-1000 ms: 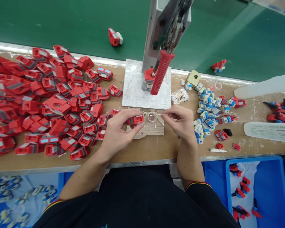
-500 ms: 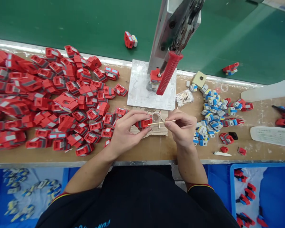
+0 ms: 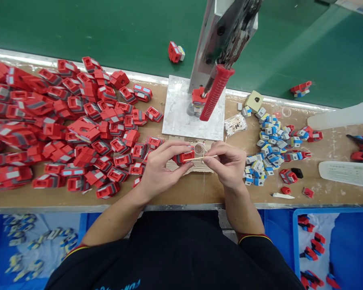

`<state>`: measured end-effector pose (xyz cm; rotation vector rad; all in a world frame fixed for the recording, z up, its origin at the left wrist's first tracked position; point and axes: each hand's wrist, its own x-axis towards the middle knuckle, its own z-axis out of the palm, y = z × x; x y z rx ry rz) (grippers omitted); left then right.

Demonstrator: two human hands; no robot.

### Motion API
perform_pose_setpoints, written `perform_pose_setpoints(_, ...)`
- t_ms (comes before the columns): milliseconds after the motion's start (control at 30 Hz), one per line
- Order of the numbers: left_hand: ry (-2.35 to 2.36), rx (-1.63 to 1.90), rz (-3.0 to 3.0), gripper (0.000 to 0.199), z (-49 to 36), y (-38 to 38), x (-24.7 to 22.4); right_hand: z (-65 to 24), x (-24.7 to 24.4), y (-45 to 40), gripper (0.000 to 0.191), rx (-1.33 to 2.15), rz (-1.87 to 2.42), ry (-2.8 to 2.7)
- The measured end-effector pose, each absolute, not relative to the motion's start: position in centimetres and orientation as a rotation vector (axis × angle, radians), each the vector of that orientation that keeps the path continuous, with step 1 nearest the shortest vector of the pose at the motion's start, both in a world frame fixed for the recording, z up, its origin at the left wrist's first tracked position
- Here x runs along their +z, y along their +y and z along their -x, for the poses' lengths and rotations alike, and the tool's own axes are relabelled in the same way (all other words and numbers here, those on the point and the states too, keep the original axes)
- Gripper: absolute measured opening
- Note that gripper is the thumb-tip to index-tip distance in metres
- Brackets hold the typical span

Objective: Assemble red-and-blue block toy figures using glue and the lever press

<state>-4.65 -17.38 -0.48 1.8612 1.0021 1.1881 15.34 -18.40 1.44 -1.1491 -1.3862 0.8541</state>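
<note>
My left hand (image 3: 162,166) is closed around a red plastic toy part (image 3: 184,157), with thumb and fingers on its sides and its hollow face turned to the right. Between the thumb and fingers of my right hand (image 3: 226,162) is a thin wooden swab stick (image 3: 196,158). Its left tip reaches the red part's hollow; whether it touches the inside I cannot tell. Just behind the stick, a small clear round dish (image 3: 200,149) stands on a piece of cardboard (image 3: 196,169), partly covered by my hands.
Many red parts (image 3: 84,129) are heaped on the left. A metal press with a red handle (image 3: 213,92) stands ahead, holding a red part. Right are a bag of swabs (image 3: 236,123), blue-and-white parts (image 3: 268,137) and a white pen-like tool (image 3: 282,195). A blue bin (image 3: 351,241) sits below right.
My right hand has moved left, bringing the stick's tip over the red part's hollow. My left hand stays put. Pieces on the green belt behind have shifted right.
</note>
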Motion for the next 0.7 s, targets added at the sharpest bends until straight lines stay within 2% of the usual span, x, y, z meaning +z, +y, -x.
perform_pose_setpoints(333, 1.014, 1.234, -1.906, 0.021, 4.8, -17.3, -0.4, -16.0, 2.0, -18.4, 0.014, 0.817, 1.103, -1.446)
perform_pose_setpoints(533, 1.073, 1.185, -1.944, 0.016, 5.0, -17.3, -0.2, -16.4, 2.0, -18.4, 0.017, 0.775, 1.149, -1.491)
perform_pose_setpoints(700, 1.076, 1.232, -1.971, 0.02, 5.1, -17.1, 0.0, -16.8, 2.1, -18.5, 0.014, 0.734, 1.155, -1.517)
